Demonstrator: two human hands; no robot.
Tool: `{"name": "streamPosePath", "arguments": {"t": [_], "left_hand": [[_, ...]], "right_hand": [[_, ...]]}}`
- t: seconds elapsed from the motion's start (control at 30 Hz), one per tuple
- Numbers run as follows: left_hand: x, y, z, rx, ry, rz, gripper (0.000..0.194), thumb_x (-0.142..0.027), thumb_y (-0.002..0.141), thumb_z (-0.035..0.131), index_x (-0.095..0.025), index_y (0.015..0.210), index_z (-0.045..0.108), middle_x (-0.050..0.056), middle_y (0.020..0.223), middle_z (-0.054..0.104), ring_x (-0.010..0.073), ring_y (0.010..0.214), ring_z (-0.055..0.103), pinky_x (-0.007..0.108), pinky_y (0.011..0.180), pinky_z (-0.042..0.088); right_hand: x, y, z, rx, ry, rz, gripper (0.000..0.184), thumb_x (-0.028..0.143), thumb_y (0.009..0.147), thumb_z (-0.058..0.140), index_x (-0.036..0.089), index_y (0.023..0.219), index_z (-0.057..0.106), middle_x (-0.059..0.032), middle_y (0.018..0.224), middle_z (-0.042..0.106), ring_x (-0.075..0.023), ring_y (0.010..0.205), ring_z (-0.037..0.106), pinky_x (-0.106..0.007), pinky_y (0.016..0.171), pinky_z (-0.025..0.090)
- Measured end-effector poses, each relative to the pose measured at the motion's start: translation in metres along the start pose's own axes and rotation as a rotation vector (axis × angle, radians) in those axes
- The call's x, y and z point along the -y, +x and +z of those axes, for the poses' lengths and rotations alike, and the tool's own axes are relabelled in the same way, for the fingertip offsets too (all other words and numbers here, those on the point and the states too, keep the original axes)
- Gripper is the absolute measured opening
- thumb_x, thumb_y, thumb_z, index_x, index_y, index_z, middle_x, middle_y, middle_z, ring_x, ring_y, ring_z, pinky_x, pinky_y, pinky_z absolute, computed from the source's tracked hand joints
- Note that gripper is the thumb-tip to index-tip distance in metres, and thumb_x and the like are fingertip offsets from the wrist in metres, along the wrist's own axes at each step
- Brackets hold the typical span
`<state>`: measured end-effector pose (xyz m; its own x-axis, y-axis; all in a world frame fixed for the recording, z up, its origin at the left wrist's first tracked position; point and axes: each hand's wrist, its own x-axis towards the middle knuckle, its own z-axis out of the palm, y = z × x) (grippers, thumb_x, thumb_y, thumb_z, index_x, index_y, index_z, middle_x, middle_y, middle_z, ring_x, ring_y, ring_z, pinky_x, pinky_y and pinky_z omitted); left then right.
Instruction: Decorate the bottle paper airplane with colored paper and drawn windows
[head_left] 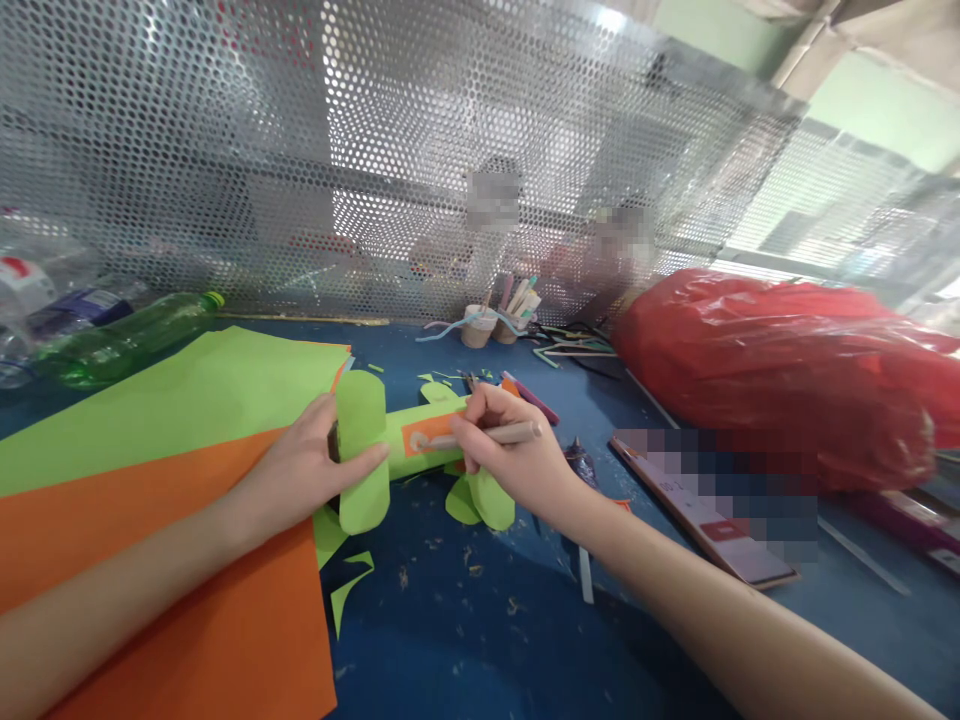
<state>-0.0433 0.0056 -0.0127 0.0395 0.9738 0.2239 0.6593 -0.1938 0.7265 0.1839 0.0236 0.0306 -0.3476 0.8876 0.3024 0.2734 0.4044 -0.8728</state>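
Pen (514, 433) gripped in R hand (519, 440), tip at orange patch on green paper model (364, 480); L hand (319, 465) gripped model's end, near table's L edge.

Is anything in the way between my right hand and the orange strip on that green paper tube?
Nothing visible: the right hand holds the pen over the orange strip, and the left hand sits at the tube's left end.
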Motion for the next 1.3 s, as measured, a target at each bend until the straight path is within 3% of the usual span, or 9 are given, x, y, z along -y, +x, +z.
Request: {"name": "streamPosePath", "arguments": {"t": [1.3], "left_hand": [[0.0057, 0.0019, 0.002, -0.011, -0.039, -0.004, 0.057, -0.063, 0.076, 0.062, -0.028, 0.122, 0.057, 0.007, 0.126, 0.062, 0.0323, 0.118, 0.058, 0.048, 0.1, 0.049]], "right_hand": [[-0.0009, -0.0004, -0.0003, 0.007, -0.003, -0.011, 0.022, 0.028, 0.082, 0.06, 0.022, 0.067, 0.044, 0.0071, 0.051, 0.053, -0.0092, 0.046, 0.051, -0.024, 0.051, 0.039]]}}
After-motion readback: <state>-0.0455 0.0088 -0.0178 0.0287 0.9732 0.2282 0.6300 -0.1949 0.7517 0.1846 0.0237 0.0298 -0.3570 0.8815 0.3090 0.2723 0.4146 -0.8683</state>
